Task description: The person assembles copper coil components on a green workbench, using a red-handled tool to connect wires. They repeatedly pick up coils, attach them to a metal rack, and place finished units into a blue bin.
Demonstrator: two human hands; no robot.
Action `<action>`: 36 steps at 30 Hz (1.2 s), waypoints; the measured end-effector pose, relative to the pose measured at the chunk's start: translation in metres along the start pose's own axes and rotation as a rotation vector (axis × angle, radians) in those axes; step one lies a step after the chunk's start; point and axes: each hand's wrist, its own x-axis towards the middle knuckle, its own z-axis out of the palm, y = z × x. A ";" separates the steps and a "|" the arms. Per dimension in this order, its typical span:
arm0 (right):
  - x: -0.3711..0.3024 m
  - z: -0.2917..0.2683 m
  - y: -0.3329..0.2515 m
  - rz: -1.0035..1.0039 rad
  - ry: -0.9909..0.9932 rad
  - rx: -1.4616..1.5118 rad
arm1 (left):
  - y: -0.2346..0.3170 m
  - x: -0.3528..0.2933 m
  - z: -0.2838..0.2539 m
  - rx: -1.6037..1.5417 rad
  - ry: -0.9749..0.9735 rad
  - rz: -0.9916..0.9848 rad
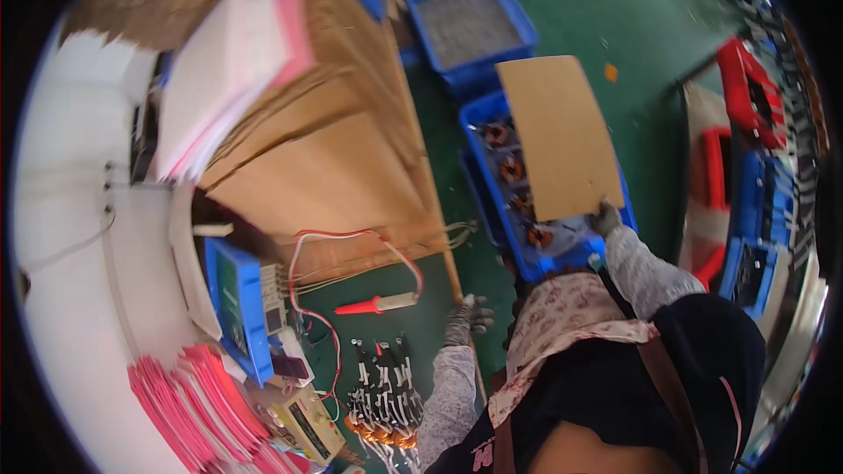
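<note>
My right hand (606, 219), in a grey glove, grips the near edge of a flat brown cardboard sheet (562, 136). The sheet lies tilted over a blue plastic crate (628, 211) and hides its right side. Along the crate's left side show several copper-wound coils (511, 168) in clear wrapping. My left hand (469, 319), also gloved, is at the edge of the green-topped bench (378, 272), its fingers apart and nothing in them. Left of that hand lie several coils with white and black leads (383, 412). A red-and-white probe (378, 304) on a cable lies farther up the bench.
Stacked cardboard (325, 175) and pink and white sheets (228, 61) cover the bench's far part. Another blue crate (474, 13) with grey contents stands beyond. Pink folders (198, 404) and a test instrument (307, 426) sit at the left. Red and blue bins (751, 92) line the right.
</note>
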 end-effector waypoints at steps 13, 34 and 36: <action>0.008 0.043 0.015 0.406 0.757 -0.062 | 0.004 0.017 -0.008 0.032 0.241 -0.314; -0.027 0.004 0.062 0.790 0.435 -1.230 | 0.019 0.019 0.010 0.059 0.401 -0.361; -0.015 0.013 0.047 0.581 0.166 -1.659 | 0.026 0.019 0.013 0.064 0.398 -0.358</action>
